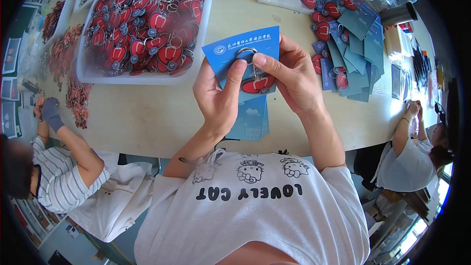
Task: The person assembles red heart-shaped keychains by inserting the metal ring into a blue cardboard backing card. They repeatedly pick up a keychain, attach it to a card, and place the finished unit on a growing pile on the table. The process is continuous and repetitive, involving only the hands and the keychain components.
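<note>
A blue backing card (245,41) is held up in front of my chest, between both hands. Against its face lies a keychain with a metal split ring, a short chain and a flat red charm (257,84). My left hand (219,93) grips the card from its left side, its thumb pressed on the ring. My right hand (297,78) grips the right side, its thumb tip also at the ring. The fingers behind the card are mostly hidden. Whether the ring passes through the card I cannot tell. Below it, more blue cards (250,118) lie on the table.
A white tray (142,79) full of red keychains stands at the left. To the right spreads a pile of cards with keychains (360,54). Loose red pieces (77,100) lie farther left. Co-workers sit on both sides, one wearing a grey glove (51,114).
</note>
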Available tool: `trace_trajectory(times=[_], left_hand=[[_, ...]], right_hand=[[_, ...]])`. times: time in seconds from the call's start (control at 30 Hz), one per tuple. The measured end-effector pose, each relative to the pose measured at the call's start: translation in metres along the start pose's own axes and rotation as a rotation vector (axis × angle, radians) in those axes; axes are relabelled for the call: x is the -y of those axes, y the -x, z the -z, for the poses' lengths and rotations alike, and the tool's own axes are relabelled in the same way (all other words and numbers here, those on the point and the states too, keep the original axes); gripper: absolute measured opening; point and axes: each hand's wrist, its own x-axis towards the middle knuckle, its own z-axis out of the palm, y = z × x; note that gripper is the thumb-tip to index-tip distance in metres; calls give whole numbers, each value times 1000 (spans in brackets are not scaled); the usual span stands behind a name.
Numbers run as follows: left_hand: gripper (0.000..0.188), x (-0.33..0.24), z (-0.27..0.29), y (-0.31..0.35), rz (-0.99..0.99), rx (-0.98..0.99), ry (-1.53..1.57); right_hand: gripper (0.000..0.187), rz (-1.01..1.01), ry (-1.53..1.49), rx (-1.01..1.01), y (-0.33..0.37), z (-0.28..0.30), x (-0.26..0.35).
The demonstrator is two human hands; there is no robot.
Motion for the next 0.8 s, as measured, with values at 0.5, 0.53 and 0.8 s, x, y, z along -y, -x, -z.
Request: trace_trajectory(times=[0.5, 0.53, 0.8], left_hand=[[60, 9, 11, 8, 81, 497, -411], [63, 6, 18, 8, -9, 582, -576], [87, -6, 58, 29, -152, 997, -1087]], right_hand=[[33, 73, 188, -201, 33, 80, 30], [39, 137, 235, -325, 37, 102, 46], [61, 417, 1234, -736, 2, 291, 152]])
